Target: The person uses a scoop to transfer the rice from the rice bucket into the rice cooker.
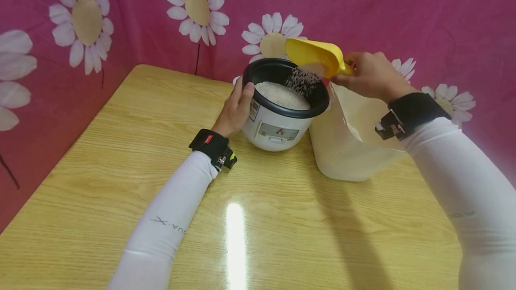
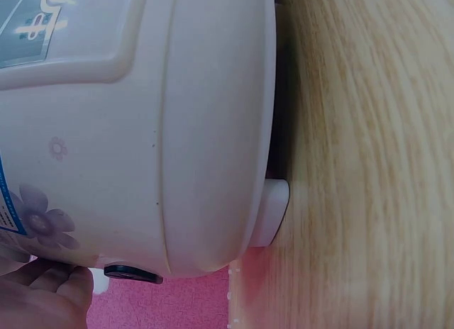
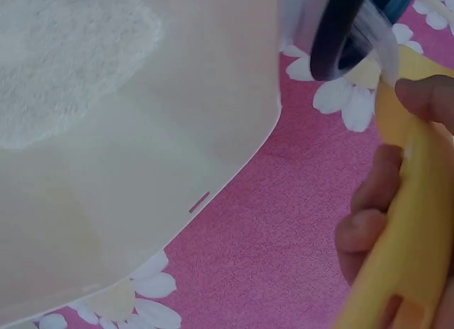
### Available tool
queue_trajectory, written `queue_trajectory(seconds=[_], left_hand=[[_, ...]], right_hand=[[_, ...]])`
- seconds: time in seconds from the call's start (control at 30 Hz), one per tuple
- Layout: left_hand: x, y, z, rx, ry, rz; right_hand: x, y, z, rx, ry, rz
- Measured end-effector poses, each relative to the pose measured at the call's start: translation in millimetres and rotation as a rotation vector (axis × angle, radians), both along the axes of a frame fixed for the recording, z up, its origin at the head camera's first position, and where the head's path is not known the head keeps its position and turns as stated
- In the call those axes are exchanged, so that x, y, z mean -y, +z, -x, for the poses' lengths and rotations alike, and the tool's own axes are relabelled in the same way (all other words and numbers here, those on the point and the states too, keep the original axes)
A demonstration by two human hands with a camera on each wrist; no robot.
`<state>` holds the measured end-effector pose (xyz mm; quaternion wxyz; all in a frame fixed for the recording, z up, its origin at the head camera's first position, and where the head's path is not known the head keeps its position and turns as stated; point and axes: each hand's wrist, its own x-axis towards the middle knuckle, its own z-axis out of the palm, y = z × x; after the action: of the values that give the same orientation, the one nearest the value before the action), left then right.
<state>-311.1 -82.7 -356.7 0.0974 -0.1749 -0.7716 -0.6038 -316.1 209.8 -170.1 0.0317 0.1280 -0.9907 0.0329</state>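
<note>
In the head view a white rice cooker (image 1: 272,137) with a black inner pot stands on the table. White rice (image 1: 282,95) lies in the pot. My left hand (image 1: 238,107) holds the cooker's left side, thumb up near the rim; the left wrist view catches its fingers (image 2: 53,283) against the white body. A yellow scoop (image 1: 316,55) is tilted over the pot, and grains (image 1: 302,80) fall from it. Its handle (image 3: 415,215) is gripped by my right hand (image 1: 372,75), with fingers wrapped round it in the right wrist view.
A translucent pale plastic bin (image 1: 338,155) stands right of the cooker, under my right forearm. Rice (image 3: 64,59) lies inside it. Behind the wooden table (image 1: 133,147) rises a pink cloth (image 1: 363,3) with large white daisies.
</note>
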Motion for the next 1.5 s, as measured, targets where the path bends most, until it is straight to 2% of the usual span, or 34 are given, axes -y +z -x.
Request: queue_trajectory(seconds=[0.33, 0.6, 0.7, 0.87, 1.03, 1.23, 1.37, 1.5], left_hand=[[1.1, -0.7, 0.2, -0.010, -0.003, 0.003], [6.0, -2.8, -0.5, 0.013, 0.009, 0.009], [7.3, -3.2, 0.0, 0.017, 0.011, 0.010], [7.9, -3.8, 1.1, 0.012, 0.011, 0.012], [7.6, -5.3, 2.8, 0.010, 0.008, 0.017], [10.0, -5.7, 3.5, -0.004, 0.010, 0.019], [13.4, -6.5, 4.0, 0.007, 0.006, 0.020], [16.8, -7.4, 5.9, 0.011, 0.007, 0.026]], right_hand=[[-4.7, -4.6, -4.7, -0.044, -0.043, 0.043], [-14.7, -6.7, -8.0, -0.117, -0.032, 0.032], [-22.7, -4.2, -10.0, -0.099, -0.052, 0.034], [-43.2, -1.8, -12.8, -0.065, -0.094, 0.053], [-70.1, -5.0, -21.5, -0.032, -0.164, 0.067], [-105.9, -16.1, -34.3, -0.042, -0.228, 0.088], [-126.3, -25.3, -45.3, -0.013, -0.236, 0.114], [-145.3, -38.3, -58.4, -0.023, -0.244, 0.119]])
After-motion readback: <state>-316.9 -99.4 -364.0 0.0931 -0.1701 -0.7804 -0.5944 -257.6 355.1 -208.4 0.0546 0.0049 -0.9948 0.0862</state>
